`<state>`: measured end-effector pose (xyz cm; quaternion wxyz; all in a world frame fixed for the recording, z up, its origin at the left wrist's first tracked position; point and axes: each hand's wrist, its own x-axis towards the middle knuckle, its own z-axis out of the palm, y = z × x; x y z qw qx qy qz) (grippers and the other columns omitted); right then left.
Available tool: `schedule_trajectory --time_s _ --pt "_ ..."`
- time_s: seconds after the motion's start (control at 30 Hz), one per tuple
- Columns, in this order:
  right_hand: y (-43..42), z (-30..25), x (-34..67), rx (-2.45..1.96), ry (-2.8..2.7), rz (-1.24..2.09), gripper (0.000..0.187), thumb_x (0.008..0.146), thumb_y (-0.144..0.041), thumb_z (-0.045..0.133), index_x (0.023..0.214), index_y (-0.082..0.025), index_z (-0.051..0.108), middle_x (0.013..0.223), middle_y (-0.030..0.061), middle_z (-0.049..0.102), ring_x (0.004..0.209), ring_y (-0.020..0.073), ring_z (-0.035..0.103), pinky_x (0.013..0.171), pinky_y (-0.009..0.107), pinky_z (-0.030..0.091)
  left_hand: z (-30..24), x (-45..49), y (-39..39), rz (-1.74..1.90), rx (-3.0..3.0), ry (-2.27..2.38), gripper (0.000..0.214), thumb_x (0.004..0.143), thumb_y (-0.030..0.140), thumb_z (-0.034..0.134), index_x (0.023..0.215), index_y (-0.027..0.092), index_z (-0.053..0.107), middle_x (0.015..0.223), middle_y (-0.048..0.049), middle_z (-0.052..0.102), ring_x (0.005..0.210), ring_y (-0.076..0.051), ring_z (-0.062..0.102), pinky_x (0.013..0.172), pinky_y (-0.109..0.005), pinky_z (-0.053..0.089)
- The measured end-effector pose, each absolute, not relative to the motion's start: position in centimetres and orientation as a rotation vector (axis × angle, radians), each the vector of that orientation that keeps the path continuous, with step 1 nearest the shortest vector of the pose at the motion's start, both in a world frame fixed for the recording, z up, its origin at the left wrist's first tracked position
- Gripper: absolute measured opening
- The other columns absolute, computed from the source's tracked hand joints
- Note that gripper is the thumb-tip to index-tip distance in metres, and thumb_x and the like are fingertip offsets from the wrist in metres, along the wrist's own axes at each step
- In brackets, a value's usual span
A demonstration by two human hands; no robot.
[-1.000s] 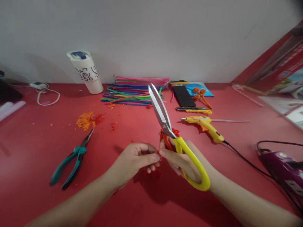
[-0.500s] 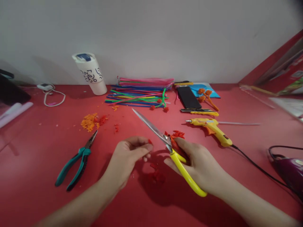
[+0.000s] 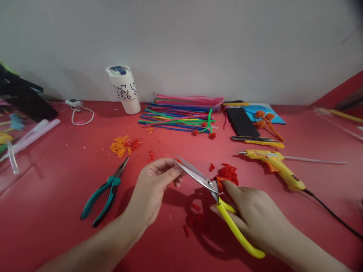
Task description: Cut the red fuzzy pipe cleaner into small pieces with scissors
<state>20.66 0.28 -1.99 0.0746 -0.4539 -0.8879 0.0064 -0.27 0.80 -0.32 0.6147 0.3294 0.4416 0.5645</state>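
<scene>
My left hand (image 3: 157,185) is closed in a pinch on a small red fuzzy piece (image 3: 179,161), which looks like cut pipe cleaner. My right hand (image 3: 255,209) grips scissors (image 3: 236,232) with yellow handles. Their blades are parted, and the tips reach the red piece at my left fingertips. Just behind the scissors lies a pile of short red pieces (image 3: 228,173). A few more red pieces (image 3: 186,230) are on the red table below, between my hands. An orange-red bit (image 3: 221,182) shows by my right fingers; whether they hold it I cannot tell.
Teal-handled pliers (image 3: 112,185) lie left, near orange clippings (image 3: 120,146). Pipe cleaners (image 3: 181,113) lie at the back beside a white tumbler (image 3: 124,90). To the right are a phone (image 3: 243,121), a utility knife (image 3: 256,140) and a yellow glue gun (image 3: 278,166) with its cord.
The scissors have opened, and their blades have come to the red piece in my left fingers. My view has turned slightly left, so the table things appear farther right.
</scene>
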Motion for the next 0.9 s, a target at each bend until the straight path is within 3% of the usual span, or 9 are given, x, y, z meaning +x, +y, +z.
schedule_trajectory --time_s 0.9 --pt "-0.02 -2.27 20.44 -1.286 -2.615 -0.036 0.019 0.083 -0.036 0.038 0.07 -0.024 0.033 0.042 -0.0042 0.051 0.034 0.0151 0.049 0.038 0.024 0.021 -0.04 -0.11 0.42 1.325 0.686 0.951 0.003 0.068 0.015 0.065 0.065 0.014 0.065 0.059 0.0027 0.057 0.052 -0.003 0.051 0.049 -0.013 0.04"
